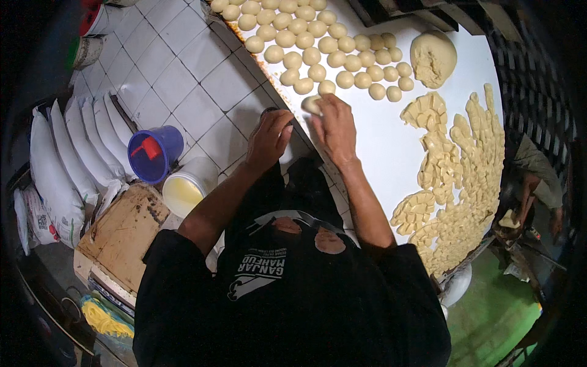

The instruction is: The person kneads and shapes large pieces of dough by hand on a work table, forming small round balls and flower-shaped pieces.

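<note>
My right hand (333,128) has its fingers curled round a small dough piece (310,105) over the white tabletop (367,153), just below rows of smooth dough balls (306,40). My left hand (269,136) is curled at the table's edge, with a dark shape behind its fingers; what it holds, if anything, is hidden. A large dough lump (433,58) rests at the upper right of the table. Cut, flattened dough pieces (458,183) cover its right side.
Down on the left are white sacks (61,165), a blue bucket (156,153), a white bucket of pale yellow contents (183,196) and stained cardboard (119,235). Tiled surface (171,73) lies beyond them. Another person (535,177) is at the far right.
</note>
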A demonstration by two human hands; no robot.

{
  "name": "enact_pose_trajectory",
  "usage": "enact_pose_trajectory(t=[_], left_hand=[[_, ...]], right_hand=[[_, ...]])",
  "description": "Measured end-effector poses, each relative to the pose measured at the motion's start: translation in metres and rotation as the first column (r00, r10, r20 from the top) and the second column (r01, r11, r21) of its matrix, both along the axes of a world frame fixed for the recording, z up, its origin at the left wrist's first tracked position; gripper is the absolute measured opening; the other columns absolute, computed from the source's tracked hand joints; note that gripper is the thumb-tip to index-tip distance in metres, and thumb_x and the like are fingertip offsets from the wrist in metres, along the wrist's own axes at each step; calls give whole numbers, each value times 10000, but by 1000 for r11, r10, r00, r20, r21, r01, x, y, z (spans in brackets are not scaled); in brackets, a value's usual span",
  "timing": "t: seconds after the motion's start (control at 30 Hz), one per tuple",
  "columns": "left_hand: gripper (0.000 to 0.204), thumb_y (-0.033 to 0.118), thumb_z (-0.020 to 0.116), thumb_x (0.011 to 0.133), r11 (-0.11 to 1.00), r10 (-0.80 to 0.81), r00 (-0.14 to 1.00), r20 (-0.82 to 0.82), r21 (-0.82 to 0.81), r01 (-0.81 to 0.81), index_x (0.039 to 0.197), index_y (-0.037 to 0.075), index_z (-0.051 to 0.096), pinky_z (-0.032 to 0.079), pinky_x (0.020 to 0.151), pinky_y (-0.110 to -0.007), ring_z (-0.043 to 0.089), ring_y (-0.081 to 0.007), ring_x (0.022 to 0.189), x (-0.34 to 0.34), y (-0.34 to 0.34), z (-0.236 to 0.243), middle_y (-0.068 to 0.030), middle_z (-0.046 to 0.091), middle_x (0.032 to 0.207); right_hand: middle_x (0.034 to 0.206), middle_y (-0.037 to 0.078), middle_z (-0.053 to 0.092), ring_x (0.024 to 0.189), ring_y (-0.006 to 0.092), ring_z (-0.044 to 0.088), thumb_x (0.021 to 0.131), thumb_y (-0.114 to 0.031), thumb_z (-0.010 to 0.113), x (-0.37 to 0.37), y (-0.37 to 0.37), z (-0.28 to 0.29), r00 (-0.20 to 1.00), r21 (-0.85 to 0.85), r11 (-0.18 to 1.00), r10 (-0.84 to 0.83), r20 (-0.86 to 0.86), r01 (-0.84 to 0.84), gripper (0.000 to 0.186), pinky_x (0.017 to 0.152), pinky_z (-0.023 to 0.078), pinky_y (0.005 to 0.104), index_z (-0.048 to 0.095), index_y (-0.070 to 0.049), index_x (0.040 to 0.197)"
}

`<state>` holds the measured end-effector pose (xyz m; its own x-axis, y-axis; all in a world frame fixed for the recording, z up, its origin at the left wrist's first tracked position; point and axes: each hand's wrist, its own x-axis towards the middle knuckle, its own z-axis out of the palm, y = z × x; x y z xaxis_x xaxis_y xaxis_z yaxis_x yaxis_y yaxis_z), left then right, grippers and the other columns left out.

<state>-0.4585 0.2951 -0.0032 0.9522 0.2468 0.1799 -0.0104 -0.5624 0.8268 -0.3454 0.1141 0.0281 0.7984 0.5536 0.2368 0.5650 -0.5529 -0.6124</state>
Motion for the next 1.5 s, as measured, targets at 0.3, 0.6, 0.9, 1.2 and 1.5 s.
enact_pose_trajectory(t=[0.3, 0.6, 0.9, 1.2, 1.5], left_hand=[[706, 183, 795, 842, 775, -405, 906, -127, 477, 414, 1487, 26, 553, 346, 1194, -555, 452, -341, 1471, 54, -11, -18, -149, 499, 1578], [521, 67, 732, 926, 871, -419, 901, -114, 228, 434, 1420, -1, 581, 472, 1115, -484, 567, -392, 1352, 86, -110, 21, -221, 584, 1458], [561, 408, 492, 1135, 469, -471, 634, -614, -782, -410, 1564, 54, 423, 582, 893, -413, 686, -244, 1049, 50, -216, 19, -164, 629, 1341], [238, 190, 615, 1073, 854, -154, 833, -532, -495, -158, 1228, 27, 694, 563, 779, -317, 686, -187, 911, 54, -165, 6, -88, 718, 1077], [324, 149, 749, 913, 706, -649, 724, -235, 170, 688, 1213, 65, 662, 481, 1016, -504, 586, -376, 1152, 61, -113, -32, -126, 628, 1216]], right_hand=[[1134, 179, 627, 1036, 386, 637, 943, -192, 730, -51, -153, -12, 929, -328, 940, -202, -310, 95, 215, 889, 549, 431, 670, -28, 1069], [1235, 231, 690, 1054, 441, 699, 956, -207, 726, 137, -239, -4, 925, -329, 880, -377, -44, 343, 514, 869, 579, 500, 535, 16, 1378], [953, 155, 672, 796, 263, 689, 1005, -92, 547, -3, -202, -95, 944, -184, 978, -153, -292, 102, 323, 687, 554, 419, 555, 43, 1298], [1318, 227, 656, 1004, 321, 735, 945, -142, 695, 73, -243, -41, 939, -125, 933, -344, -28, 338, 457, 792, 618, 418, 618, -63, 1389], [1032, 189, 697, 895, 363, 726, 970, -101, 556, 69, -214, -30, 982, -556, 817, -187, -2, 154, 185, 766, 608, 472, 661, -45, 1111]])
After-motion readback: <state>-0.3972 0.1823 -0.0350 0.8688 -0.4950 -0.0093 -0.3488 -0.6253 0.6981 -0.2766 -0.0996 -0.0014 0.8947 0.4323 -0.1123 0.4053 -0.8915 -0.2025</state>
